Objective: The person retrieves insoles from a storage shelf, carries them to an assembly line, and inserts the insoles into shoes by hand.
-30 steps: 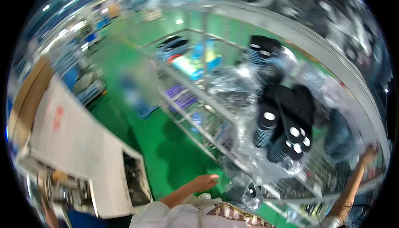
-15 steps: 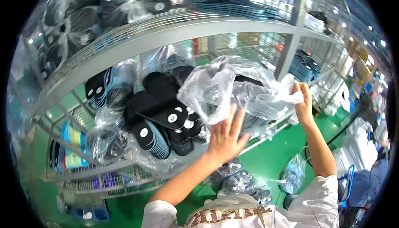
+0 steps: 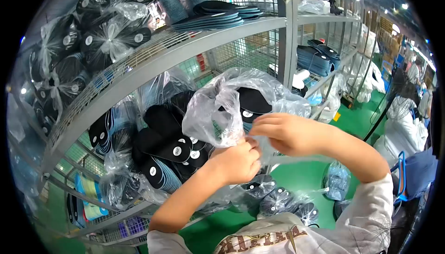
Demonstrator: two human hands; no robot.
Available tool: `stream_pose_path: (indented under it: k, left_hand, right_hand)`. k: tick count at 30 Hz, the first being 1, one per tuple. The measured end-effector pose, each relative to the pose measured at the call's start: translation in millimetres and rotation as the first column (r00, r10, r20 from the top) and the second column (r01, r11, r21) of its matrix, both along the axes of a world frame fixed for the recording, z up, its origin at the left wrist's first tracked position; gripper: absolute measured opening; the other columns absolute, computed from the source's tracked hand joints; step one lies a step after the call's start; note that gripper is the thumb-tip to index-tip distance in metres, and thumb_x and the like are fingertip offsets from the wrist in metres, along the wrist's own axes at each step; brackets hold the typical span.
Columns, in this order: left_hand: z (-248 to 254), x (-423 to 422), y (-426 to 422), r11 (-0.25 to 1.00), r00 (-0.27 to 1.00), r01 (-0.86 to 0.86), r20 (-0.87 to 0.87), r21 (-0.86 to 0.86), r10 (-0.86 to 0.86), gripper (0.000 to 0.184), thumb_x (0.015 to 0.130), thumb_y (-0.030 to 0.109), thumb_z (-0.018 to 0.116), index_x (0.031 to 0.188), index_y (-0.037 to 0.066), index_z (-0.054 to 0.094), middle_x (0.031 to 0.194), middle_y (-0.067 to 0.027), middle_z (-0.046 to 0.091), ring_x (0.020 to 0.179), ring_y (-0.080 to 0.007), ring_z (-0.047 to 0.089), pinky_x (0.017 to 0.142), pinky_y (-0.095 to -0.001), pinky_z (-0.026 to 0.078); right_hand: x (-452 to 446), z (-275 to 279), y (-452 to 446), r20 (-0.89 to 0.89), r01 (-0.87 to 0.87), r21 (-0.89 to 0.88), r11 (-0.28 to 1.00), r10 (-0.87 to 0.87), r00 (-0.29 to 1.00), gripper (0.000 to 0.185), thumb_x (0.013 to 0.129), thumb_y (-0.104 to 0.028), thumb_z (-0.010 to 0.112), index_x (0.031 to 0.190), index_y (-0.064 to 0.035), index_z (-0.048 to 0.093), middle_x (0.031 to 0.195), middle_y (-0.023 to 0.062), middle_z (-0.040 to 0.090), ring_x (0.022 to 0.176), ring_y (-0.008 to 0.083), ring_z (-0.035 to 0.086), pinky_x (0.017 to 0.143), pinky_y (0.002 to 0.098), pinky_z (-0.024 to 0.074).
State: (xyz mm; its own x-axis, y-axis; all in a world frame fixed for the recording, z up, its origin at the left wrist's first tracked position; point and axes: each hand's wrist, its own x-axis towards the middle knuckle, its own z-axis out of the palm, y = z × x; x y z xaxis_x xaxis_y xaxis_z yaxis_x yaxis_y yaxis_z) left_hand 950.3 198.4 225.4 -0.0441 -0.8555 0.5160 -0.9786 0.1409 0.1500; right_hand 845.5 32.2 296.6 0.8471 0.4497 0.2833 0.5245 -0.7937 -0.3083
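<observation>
Big metal rack (image 3: pixel 185 45) is filling most of the view. Green floor (image 3: pixel 366 115) is showing past its R end. Bagged bundles (image 3: pixel 113 41) are sitting up top, film gathered tight, prob. so they're stacking w/o spilling. One level down, black insoles (image 3: pixel 160 122) are lying in a loose, fanned pile. Plastic bag (image 3: pixel 229 94) is sitting just R of that pile, same level, w/ an insole showing in it. L hand (image 3: pixel 236 163) is gripping bunched film at the bag's near side, prob. so it isn't slipping; R hand (image 3: pixel 289 133) is bending in close beside it, fingers curled at the film, but can't tell if they're pinching any.

Edges: the rack's front rail is passing above the bag, prob. limiting lift; the post (image 3: pixel 286 36) is standing behind it, nr R hand. More room is opening on the body side, over the floor. Loose film is trailing under R hand.
</observation>
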Motion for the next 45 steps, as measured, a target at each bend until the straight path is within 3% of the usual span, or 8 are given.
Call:
stream_pose_path:
  k: [4, 10, 13, 20, 29, 38, 42, 45]
  left_hand:
    - [-10.5, 14.4, 10.4, 0.938, 0.95, 0.054, -0.308, 0.344, 0.058, 0.009, 0.068, 0.01, 0.055, 0.066, 0.002, 0.051, 0.07, -0.0119, 0.052, 0.061, -0.0246, 0.051, 0.06, -0.0359, 0.043]
    - [-87.7, 53.6, -24.1, 0.99, 0.935, -0.123, -0.344, -0.076, 0.089, 0.033, 0.079, 0.012, 0.047, 0.109, 0.001, 0.047, 0.082, -0.0093, 0.052, 0.058, -0.0181, 0.052, 0.052, -0.0336, 0.046]
    - [-44.5, 35.6, -43.5, 0.824, 0.042, -0.325, -0.863, 0.465, 0.503, 0.035, 0.075, 0.013, 0.05, 0.108, 0.002, 0.048, 0.087, -0.0096, 0.054, 0.069, -0.0196, 0.055, 0.054, -0.0344, 0.048]
    - [-56.1, 77.2, -73.8, 0.856, -0.413, -0.481, -0.91, 0.19, -0.03, 0.028, 0.069, 0.027, 0.057, 0.092, 0.012, 0.051, 0.093, -0.0084, 0.05, 0.077, -0.0212, 0.05, 0.069, -0.0403, 0.039]
    - [-77.5, 73.1, -92.3, 0.924, -0.543, -0.376, -0.824, 0.069, -0.16, 0.042, 0.079, 0.033, 0.059, 0.112, 0.009, 0.05, 0.111, -0.0038, 0.054, 0.1, -0.0171, 0.051, 0.084, -0.0323, 0.037]
    - [-70.1, 79.2, -95.1, 0.839, -0.171, -0.522, -0.946, -0.152, -0.277, 0.072, 0.075, -0.006, 0.056, 0.131, -0.003, 0.011, 0.129, -0.019, 0.032, 0.114, -0.0268, 0.039, 0.099, -0.0365, 0.029]
    - [-55.4, 63.8, -98.1, 0.792, -0.162, -0.601, -0.954, -0.107, -0.252, 0.065, 0.075, -0.004, 0.056, 0.127, -0.003, 0.019, 0.123, -0.0172, 0.036, 0.112, -0.0261, 0.04, 0.096, -0.0361, 0.032]
    - [-71.6, 70.2, -98.4, 0.823, -0.252, -0.561, -0.927, -0.095, -0.279, 0.055, 0.076, 0.004, 0.058, 0.122, -0.002, 0.03, 0.119, -0.0151, 0.043, 0.108, -0.0235, 0.045, 0.092, -0.0338, 0.037]
  right_hand:
    - [32.1, -28.3, -9.0, -0.428, 0.239, -0.472, 0.848, -0.458, 0.779, 0.024, 0.077, -0.016, 0.048, 0.095, -0.0026, 0.056, 0.088, 0.0186, 0.059, 0.092, 0.0316, 0.055, 0.075, 0.04, 0.0446]
    - [26.1, -90.0, -110.2, -0.395, 0.386, -0.601, 0.7, -0.68, 0.618, 0.026, 0.071, -0.021, 0.053, 0.082, 0.0014, 0.061, 0.079, 0.0181, 0.062, 0.073, 0.032, 0.06, 0.067, 0.0406, 0.0467]
    - [56.0, -102.5, -142.6, -0.35, 0.755, -0.286, 0.59, -0.798, 0.491, 0.024, 0.071, -0.016, 0.054, 0.086, 0.0018, 0.06, 0.074, 0.0184, 0.061, 0.067, 0.0297, 0.06, 0.057, 0.0387, 0.0464]
    - [89.0, -91.1, -97.4, -0.292, 0.465, 0.876, 0.126, -0.627, 0.722, 0.021, 0.073, -0.016, 0.062, 0.087, -0.0007, 0.061, 0.078, 0.0065, 0.06, 0.072, 0.0141, 0.055, 0.064, 0.0297, 0.0436]
    - [83.6, -80.6, -88.5, -0.324, 0.622, 0.685, 0.378, -0.607, 0.726, 0.051, 0.072, -0.037, 0.061, 0.099, 0.0068, 0.056, 0.091, 0.0202, 0.059, 0.087, 0.0275, 0.058, 0.078, 0.0328, 0.0431]
    - [17.6, -44.3, -124.7, -0.659, 0.482, -0.398, 0.781, -0.608, 0.443, 0.055, 0.08, -0.03, 0.044, 0.125, 0.0, 0.036, 0.115, 0.0192, 0.052, 0.11, 0.0312, 0.047, 0.09, 0.0376, 0.0355]
    - [23.0, -53.0, -114.3, -0.409, 0.354, -0.767, 0.536, -0.832, 0.374, 0.049, 0.074, -0.018, 0.053, 0.119, -0.0023, 0.046, 0.113, 0.0162, 0.054, 0.106, 0.0288, 0.051, 0.085, 0.0356, 0.042]
    - [43.6, -82.3, -123.4, -0.327, 0.677, -0.301, 0.672, -0.739, 0.588, 0.045, 0.077, -0.022, 0.05, 0.118, -0.0044, 0.048, 0.103, 0.0149, 0.058, 0.102, 0.0286, 0.054, 0.082, 0.0357, 0.0439]
